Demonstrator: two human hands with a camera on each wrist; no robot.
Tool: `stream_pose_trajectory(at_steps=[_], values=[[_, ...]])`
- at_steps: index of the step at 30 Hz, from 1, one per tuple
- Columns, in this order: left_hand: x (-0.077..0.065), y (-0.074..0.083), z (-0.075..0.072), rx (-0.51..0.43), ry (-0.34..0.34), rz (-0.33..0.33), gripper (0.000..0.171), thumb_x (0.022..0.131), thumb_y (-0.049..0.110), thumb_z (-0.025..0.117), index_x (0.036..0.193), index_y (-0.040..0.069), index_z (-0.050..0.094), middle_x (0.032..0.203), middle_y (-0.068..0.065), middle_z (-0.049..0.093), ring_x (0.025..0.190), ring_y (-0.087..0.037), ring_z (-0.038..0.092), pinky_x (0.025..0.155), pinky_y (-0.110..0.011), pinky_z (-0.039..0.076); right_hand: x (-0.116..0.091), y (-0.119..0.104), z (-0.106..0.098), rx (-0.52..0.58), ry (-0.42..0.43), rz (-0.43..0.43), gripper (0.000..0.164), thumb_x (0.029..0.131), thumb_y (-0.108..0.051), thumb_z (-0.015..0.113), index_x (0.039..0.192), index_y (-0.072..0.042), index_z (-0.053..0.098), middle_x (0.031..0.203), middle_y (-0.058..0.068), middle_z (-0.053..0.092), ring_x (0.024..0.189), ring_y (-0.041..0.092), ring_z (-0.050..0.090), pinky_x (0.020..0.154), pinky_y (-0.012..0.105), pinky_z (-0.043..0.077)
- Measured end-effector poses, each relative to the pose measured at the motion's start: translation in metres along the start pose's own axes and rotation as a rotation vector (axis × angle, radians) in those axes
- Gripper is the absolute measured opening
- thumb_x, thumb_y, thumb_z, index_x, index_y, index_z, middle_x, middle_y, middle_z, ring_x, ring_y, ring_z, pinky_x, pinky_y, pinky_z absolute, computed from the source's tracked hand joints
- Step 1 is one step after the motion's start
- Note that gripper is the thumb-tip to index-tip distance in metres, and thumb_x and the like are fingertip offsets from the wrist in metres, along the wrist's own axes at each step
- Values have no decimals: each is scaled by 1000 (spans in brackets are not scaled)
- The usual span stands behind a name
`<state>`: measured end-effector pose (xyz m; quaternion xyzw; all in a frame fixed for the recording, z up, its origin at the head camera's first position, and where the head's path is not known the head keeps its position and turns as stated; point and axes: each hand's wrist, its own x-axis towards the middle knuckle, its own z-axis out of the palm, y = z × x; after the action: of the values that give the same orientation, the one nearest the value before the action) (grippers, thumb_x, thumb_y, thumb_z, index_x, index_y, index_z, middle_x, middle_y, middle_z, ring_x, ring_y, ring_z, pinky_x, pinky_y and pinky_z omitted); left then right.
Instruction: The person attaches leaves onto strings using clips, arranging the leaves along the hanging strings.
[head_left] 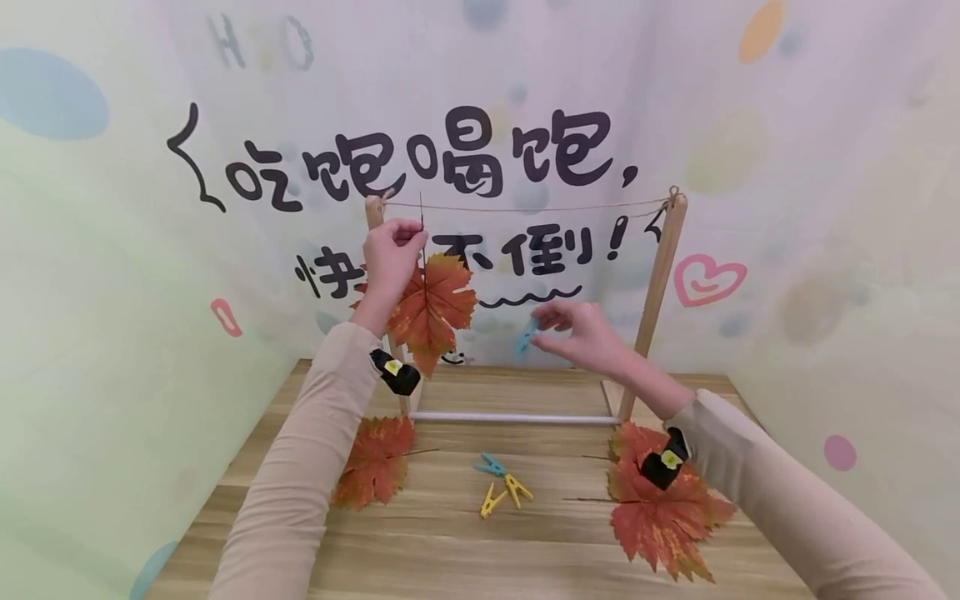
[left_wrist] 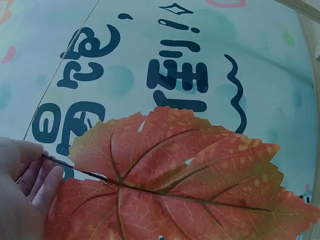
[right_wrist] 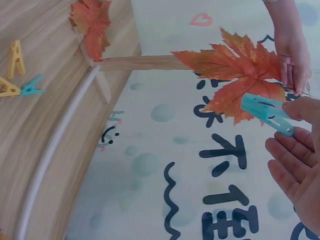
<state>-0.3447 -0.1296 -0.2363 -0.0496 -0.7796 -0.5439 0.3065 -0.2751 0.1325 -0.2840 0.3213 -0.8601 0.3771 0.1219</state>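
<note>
My left hand point(head_left: 392, 257) pinches the dark stem of an orange-red maple leaf point(head_left: 438, 307), which hangs blade down near the left post. The stem's tip reaches up to a thin twine point(head_left: 517, 209) strung between two wooden posts. In the left wrist view the same leaf point(left_wrist: 165, 175) spreads out from the fingertips. To the right and lower, my right hand point(head_left: 585, 337) holds a light blue clothespin point(head_left: 527, 336) between thumb and fingers, below the twine and apart from the leaf. The right wrist view shows this clothespin point(right_wrist: 265, 114) more closely.
On the wooden table point(head_left: 465, 550) lie a blue clothespin point(head_left: 489, 465) and two yellow clothespins point(head_left: 491, 502). One leaf point(head_left: 375, 467) rests at left, overlapping leaves point(head_left: 667, 525) at right. A white rod point(head_left: 517, 418) joins the bases of the left post point(head_left: 375, 213) and right post point(head_left: 658, 283).
</note>
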Motion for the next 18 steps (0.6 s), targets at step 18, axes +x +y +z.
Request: stream_pose_trajectory(at_steps=[18], values=[[3, -1, 4, -26, 10, -22, 18, 83, 9, 64, 97, -2, 67, 94, -16, 67, 79, -19, 62, 70, -20, 50, 61, -38, -13, 28, 94, -72, 29, 82, -11, 66, 107, 2, 60, 95, 11, 65, 85, 17, 61, 74, 31, 51]])
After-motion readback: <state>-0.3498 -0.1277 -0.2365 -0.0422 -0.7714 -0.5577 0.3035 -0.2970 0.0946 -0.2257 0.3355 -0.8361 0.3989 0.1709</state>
